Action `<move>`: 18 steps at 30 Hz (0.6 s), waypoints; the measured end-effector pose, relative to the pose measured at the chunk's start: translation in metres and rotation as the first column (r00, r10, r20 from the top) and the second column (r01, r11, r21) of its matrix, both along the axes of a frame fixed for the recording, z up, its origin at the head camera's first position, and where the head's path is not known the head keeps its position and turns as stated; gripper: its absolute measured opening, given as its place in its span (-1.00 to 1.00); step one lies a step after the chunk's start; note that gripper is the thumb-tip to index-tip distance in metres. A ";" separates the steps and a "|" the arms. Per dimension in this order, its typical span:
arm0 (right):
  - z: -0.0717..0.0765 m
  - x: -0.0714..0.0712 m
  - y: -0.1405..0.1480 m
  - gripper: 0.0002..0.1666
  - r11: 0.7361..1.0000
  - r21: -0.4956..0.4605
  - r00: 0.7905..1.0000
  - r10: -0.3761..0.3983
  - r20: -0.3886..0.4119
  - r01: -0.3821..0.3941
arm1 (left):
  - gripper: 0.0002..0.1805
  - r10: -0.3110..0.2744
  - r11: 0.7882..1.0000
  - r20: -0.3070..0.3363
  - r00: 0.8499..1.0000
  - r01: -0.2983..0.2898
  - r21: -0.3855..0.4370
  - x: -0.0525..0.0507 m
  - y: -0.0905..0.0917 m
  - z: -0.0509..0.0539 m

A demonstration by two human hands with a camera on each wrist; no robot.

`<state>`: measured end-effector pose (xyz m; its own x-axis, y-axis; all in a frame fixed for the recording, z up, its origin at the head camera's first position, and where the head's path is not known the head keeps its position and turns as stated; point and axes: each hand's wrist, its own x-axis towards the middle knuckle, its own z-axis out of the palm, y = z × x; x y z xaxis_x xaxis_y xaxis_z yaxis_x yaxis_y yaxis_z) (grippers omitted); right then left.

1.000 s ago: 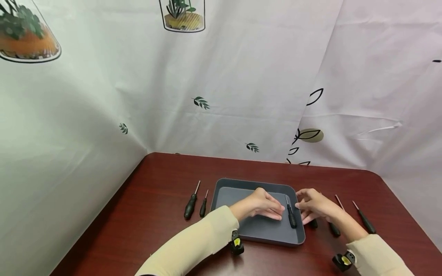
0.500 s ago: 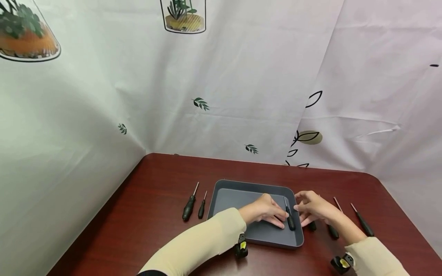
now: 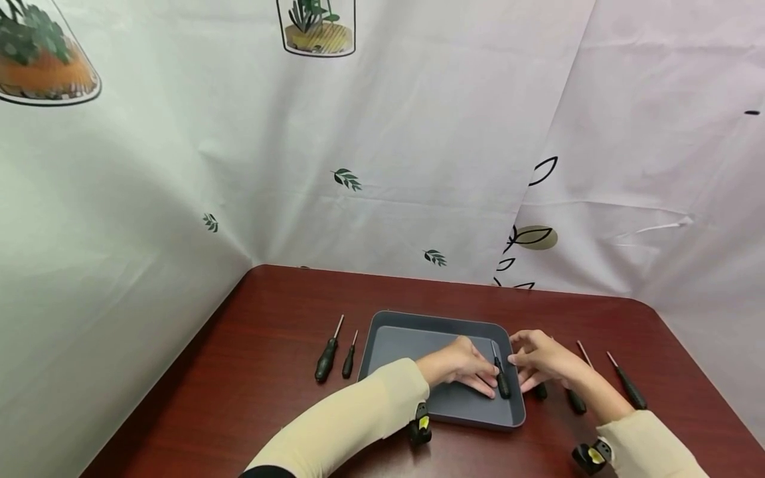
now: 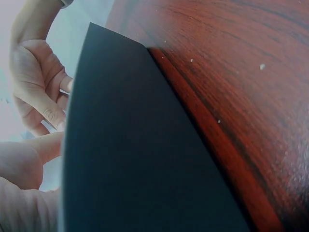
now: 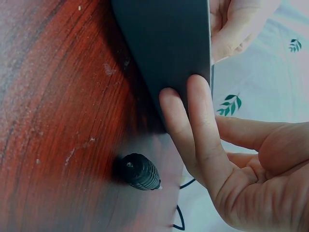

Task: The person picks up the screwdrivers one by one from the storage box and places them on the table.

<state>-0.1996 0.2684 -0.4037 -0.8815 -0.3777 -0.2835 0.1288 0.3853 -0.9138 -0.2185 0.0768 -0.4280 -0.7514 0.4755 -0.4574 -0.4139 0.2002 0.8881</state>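
A grey rectangular tray (image 3: 418, 322) lies on the table. Inside, along its right side, rests a small screwdriver (image 3: 503, 384) with a black handle, its shaft pointing to the far side. My left hand (image 3: 459, 365) reaches over the tray from the near left. Its fingers are extended and the fingertips touch the screwdriver's handle; the thumb is hidden in the head view. My right hand (image 3: 540, 358) pinches the tray's right wall. In the right wrist view two fingers (image 5: 203, 116) press the wall's outer face, while the thumb side is behind the rim.
Left of the tray lie a larger screwdriver (image 3: 326, 358) and a smaller screwdriver (image 3: 348, 362). Right of it are a screwdriver handle (image 3: 540, 390) partly under my right hand, another screwdriver (image 3: 576, 401) and a slim screwdriver (image 3: 630, 386). A printed white curtain (image 3: 388, 133) hangs behind the table (image 3: 269, 398).
My left hand has moved right and slightly toward me, from beside the screwdriver to contact with its handle. My right hand stays at the tray's right wall.
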 end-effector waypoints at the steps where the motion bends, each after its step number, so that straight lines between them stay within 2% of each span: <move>1: 0.000 0.000 0.000 -0.38 1.000 0.002 1.000 -0.002 0.002 0.002 | -0.88 -0.006 1.000 0.006 1.000 0.006 -0.004 0.000 0.000 0.000; 7: 0.000 0.000 0.001 -0.38 1.000 0.020 1.000 -0.010 0.003 0.010 | -0.86 -0.028 1.000 0.011 1.000 0.028 -0.002 -0.001 0.004 0.000; 12: 0.000 -0.001 0.002 -0.36 1.000 0.006 1.000 0.013 0.006 -0.013 | -0.86 -0.019 1.000 0.002 1.000 0.019 0.001 0.000 0.005 -0.002; 18: 0.000 -0.001 0.001 -0.36 1.000 0.017 1.000 0.003 0.004 -0.004 | -0.87 -0.012 1.000 -0.020 1.000 0.012 0.009 0.002 0.006 -0.002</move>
<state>-0.2003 0.2694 -0.4033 -0.8789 -0.3759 -0.2935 0.1313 0.4010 -0.9066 -0.2164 0.0829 -0.4295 -0.7544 0.4889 -0.4380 -0.3936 0.1970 0.8979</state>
